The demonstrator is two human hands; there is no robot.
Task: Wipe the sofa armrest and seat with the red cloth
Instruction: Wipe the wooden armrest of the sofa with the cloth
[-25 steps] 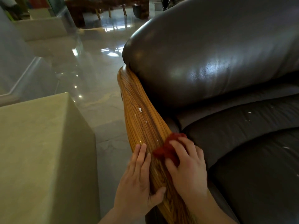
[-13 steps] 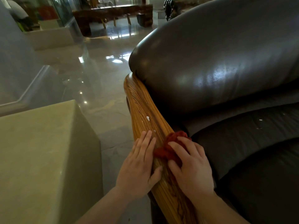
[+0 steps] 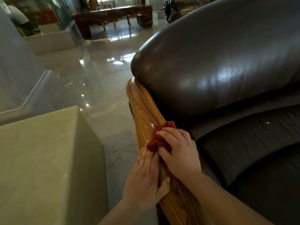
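The red cloth (image 3: 159, 138) lies bunched on the wooden armrest (image 3: 142, 104) of a dark leather sofa. My right hand (image 3: 180, 153) presses down on the cloth, fingers over it. Just behind it, my left hand (image 3: 146, 177) clasps the armrest, fingers on the outer side and thumb on top. A white speck (image 3: 152, 125) sits on the wood right ahead of the cloth. The seat cushion (image 3: 253, 140) to the right carries a few white specks (image 3: 267, 122). The back cushion (image 3: 211, 62) bulges above the armrest's far end.
A pale stone block (image 3: 48, 159) stands close on the left, with a strip of glossy floor (image 3: 103, 88) between it and the sofa. Far back are a dark wooden table (image 3: 113, 15) and a glass partition (image 3: 61, 12).
My right hand has pushed the cloth forward along the armrest, up to the white speck. My left hand has shifted along the armrest with it. The view has tilted up slightly.
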